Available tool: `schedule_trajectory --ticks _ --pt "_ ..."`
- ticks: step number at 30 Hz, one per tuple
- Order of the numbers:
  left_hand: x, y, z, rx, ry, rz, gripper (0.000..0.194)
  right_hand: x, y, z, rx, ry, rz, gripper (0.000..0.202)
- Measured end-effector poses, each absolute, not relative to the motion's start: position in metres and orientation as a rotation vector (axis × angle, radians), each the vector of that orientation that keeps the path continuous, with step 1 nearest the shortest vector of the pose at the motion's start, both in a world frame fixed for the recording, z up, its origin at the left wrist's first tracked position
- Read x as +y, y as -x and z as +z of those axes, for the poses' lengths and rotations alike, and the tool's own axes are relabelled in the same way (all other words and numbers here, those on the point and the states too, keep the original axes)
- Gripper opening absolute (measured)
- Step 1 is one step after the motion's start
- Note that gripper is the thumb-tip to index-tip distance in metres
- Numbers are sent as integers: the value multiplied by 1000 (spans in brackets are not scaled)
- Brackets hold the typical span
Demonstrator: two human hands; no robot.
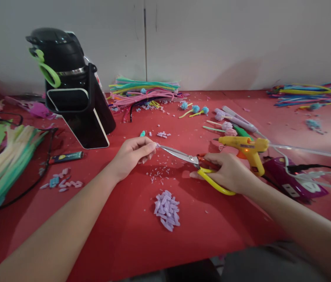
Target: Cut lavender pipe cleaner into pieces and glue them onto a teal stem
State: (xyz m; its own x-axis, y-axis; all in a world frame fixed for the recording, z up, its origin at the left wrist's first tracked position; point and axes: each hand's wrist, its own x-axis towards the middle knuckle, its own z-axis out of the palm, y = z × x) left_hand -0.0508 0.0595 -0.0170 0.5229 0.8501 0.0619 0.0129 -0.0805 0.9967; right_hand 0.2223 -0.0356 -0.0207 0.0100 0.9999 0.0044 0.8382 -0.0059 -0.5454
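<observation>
My left hand (136,153) pinches a tiny pale purple piece (156,145) between thumb and fingertips. The tips of a pair of scissors (180,154) reach that piece. Their red and yellow handles are in my right hand (225,172), whose fingers wrap around them; the blades look nearly closed. Small purple trimmings (159,173) lie scattered on the red table (118,231) below the blades. Nearer the front edge sits a heap of short purple pieces (167,210).
A black bottle (74,90) with a phone against it stands at back left. Yellow (246,147) glue gun, a purple power strip (294,178) and cables lie right. Pipe cleaner bundles (142,92) lie by the wall, others (9,160) at left; blue pompom stems (195,109) are behind.
</observation>
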Motion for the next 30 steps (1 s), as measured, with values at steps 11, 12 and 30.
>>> schedule_trajectory --ticks 11,12,30 --pt "58 49 -16 766 -1496 867 26 -37 -223 -22 -1874 1874 554 70" --pt "58 49 -16 766 -1495 872 25 -37 -223 -21 -1868 1870 558 70" --pt "58 48 -15 798 -1504 865 25 -36 -226 -23 -1892 1864 562 70"
